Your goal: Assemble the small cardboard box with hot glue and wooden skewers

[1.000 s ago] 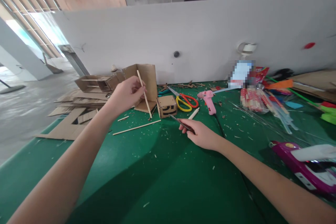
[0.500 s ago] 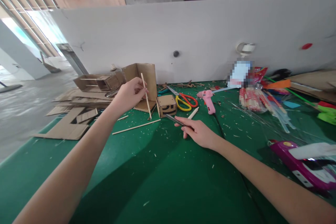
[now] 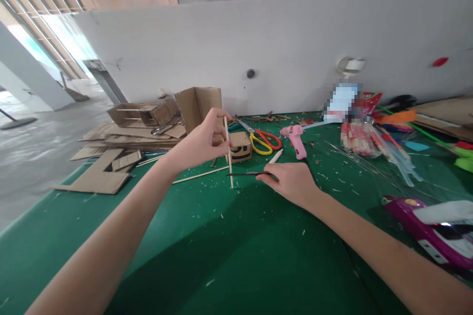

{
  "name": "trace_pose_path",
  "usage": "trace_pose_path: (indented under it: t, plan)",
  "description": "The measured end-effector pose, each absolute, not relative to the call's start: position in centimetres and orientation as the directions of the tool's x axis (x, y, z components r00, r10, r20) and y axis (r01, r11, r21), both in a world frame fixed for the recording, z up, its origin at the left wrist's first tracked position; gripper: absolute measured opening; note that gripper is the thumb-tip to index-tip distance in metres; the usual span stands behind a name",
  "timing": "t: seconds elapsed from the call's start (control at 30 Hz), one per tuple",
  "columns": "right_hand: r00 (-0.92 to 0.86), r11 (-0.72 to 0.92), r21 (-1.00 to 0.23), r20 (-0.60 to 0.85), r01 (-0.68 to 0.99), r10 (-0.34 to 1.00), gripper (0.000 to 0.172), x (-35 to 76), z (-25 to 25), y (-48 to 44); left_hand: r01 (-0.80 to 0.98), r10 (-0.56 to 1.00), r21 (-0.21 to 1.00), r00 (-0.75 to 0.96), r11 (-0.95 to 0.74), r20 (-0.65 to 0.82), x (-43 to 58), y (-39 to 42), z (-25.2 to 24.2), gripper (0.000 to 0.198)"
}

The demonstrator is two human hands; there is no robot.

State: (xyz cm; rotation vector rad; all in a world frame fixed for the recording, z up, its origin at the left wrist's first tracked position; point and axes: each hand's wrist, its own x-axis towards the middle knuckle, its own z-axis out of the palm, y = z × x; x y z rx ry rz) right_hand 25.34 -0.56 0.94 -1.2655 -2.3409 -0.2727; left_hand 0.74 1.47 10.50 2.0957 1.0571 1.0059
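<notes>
Pinching a wooden stick (image 3: 228,157) nearly upright, the left hand (image 3: 199,145) closes its fingertips on it; the right hand (image 3: 293,182) grips a dark tool (image 3: 244,174) that points to nine o'clock and meets the stick's lower end.

wooden stick (image 3: 228,157): thin, pale, straight; stood almost upright, top leaning a little left; pinched near the top by left hand (image 3: 201,145); lower tip on green mat (image 3: 185,256) | thin dark tool (image 3: 246,174): slim, black; lay nearly level; right end in right hand (image 3: 293,182); tip met the stick near its lower end
</notes>
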Motion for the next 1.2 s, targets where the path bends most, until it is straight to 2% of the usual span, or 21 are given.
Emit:
trace_pose_path:
  t: [0.07, 0.17, 0.33, 0.47, 0.57, 0.67, 0.83, 0.97, 1.07, 1.2]
  plan:
    - [-0.435, 0.506, -0.010, 0.498, 0.862, 0.750, 0.056, 25.4, 1.1, -0.5, 0.426, 0.830, 0.737, 0.448, -0.525, 0.333, 0.8, 1.4, 10.5, 0.049]
    - [-0.435, 0.487, 0.022, 0.485, 0.873, 0.758, 0.056, 25.5, 1.7, -0.5, 0.487, 0.822, 0.684, 0.477, -0.543, 0.312, 1.0, 1.2, 10.7, 0.044]
    - [-0.463, 0.484, 0.082, 0.464, 0.871, 0.755, 0.056, 25.2, 3.4, -0.3, 0.587, 0.792, 0.533, 0.430, -0.609, 0.433, 1.4, 0.8, 11.7, 0.012]
    - [-0.498, 0.486, 0.165, 0.491, 0.859, 0.714, 0.053, 24.7, 5.6, 0.3, 0.681, 0.774, 0.429, 0.340, -0.594, 0.534, 1.3, 0.8, 12.3, 0.022]
    - [-0.532, 0.500, 0.211, 0.497, 0.840, 0.685, 0.047, 24.2, 7.5, 0.7, 0.676, 0.788, 0.450, 0.333, -0.583, 0.518, 1.0, 0.9, 12.6, 0.026]
    - [-0.522, 0.493, 0.199, 0.487, 0.847, 0.700, 0.045, 23.6, 9.0, 0.7, 0.656, 0.804, 0.490, 0.339, -0.574, 0.488, 1.0, 0.9, 12.8, 0.027]
    - [-0.424, 0.376, 0.197, 0.485, 0.905, 0.765, 0.055, 22.8, 9.7, 0.4, 0.665, 0.815, 0.491, 0.344, -0.562, 0.466, 1.4, 0.6, 13.1, 0.027]
    - [-0.412, 0.356, 0.207, 0.487, 0.911, 0.770, 0.059, 22.6, 9.0, 0.7, 0.677, 0.822, 0.490, 0.329, -0.549, 0.466, 1.8, 0.4, 13.3, 0.026]
    - [-0.453, 0.397, 0.219, 0.436, 0.892, 0.778, 0.060, 22.5, 7.3, 0.7, 0.682, 0.832, 0.504, 0.306, -0.531, 0.463, 1.7, 0.5, 13.4, 0.024]
    - [-0.585, 0.530, 0.250, 0.281, 0.810, 0.761, 0.059, 22.3, 5.2, 0.5, 0.689, 0.831, 0.499, 0.290, -0.525, 0.475, 1.5, 0.6, 13.3, 0.024]
